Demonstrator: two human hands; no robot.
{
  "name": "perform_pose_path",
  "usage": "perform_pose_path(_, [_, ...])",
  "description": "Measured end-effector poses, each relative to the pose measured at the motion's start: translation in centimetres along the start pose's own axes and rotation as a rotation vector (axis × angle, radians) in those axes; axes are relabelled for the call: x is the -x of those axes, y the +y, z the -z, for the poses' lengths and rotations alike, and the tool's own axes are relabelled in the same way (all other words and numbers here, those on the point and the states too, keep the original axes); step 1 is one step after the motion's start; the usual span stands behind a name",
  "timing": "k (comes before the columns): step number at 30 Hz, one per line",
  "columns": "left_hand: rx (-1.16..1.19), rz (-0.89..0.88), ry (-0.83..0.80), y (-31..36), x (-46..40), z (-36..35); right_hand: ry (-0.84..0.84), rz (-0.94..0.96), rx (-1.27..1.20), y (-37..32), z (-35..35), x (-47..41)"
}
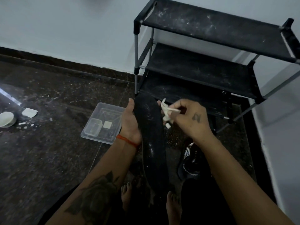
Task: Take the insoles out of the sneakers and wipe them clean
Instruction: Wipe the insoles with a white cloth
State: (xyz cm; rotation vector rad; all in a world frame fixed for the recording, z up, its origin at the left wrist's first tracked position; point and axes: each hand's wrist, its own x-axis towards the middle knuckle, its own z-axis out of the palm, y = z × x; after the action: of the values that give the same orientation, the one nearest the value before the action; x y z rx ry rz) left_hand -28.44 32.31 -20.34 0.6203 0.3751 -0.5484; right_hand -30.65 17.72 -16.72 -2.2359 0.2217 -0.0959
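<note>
Tattooed bare forearms, orange wrist thread [128,140]

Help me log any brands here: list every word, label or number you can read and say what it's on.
Nothing can be read for certain.
Sneaker: small white lettering on its side, too blurred to read.
Right hand: a dark tattoo mark on its back, not legible.
Insole, wipe, tray: no text visible.

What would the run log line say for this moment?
left hand: holds black insole | right hand: pinches white wipe | sneaker: on floor
</note>
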Motion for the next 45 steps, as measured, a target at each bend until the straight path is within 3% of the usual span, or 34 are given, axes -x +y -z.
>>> perform_pose_path(2, [-0.050, -0.006, 0.002, -0.4, -0.5, 0.1, 0.044, 0.164, -0.018, 0.0, -0.9, -0.3])
perform_pose_path(5, [-0.039, 0.006, 0.022, -1.0, -1.0, 0.1, -0.081, 0.415, 0.087, 0.0, -3.1, 0.3])
perform_pose_path(8, [0.014, -0.012, 0.075, -1.1, -1.2, 0.1, -0.164, 0.487, 0.169, 0.4, -4.4, 0.4])
perform_pose_path(16, [-0.022, 0.036, 0.101, -1.7, -0.8, -0.2, -0.069, 0.369, 0.390, 2.4, -4.3, -1.5])
perform_pose_path(21, [-0.061, 0.009, 0.104, -1.5, -1.1, 0.1, 0.184, 0.274, 0.202, 1.2, -3.7, -2.0])
perform_pose_path(27, [-0.024, -0.024, 0.145, -1.6, -1.3, 0.3, -0.052, 0.478, 0.149, 1.0, -6.7, -0.6])
perform_pose_path(32, [-0.048, 0.061, 0.156, -1.6, -1.0, -0.3, -0.017, 0.349, 0.398, 2.4, -5.6, -2.5])
perform_pose_path(36, [-0.080, 0.080, 0.134, -1.5, -1.0, -0.3, 0.079, 0.192, 0.451, 2.4, -4.3, -3.1])
perform_pose_path(38, [-0.083, 0.079, 0.120, -1.4, -1.0, -0.3, 0.156, 0.253, 0.321, 1.4, -4.3, -2.5])
perform_pose_path(41, [-0.065, 0.034, 0.149, -1.4, -1.3, -0.1, 0.018, 0.432, 0.154, 0.5, -6.0, -1.0])
perform_pose_path(45, [-0.088, 0.046, 0.172, -1.3, -1.3, 0.2, 0.020, 0.414, 0.287, 1.6, -6.5, -1.8])
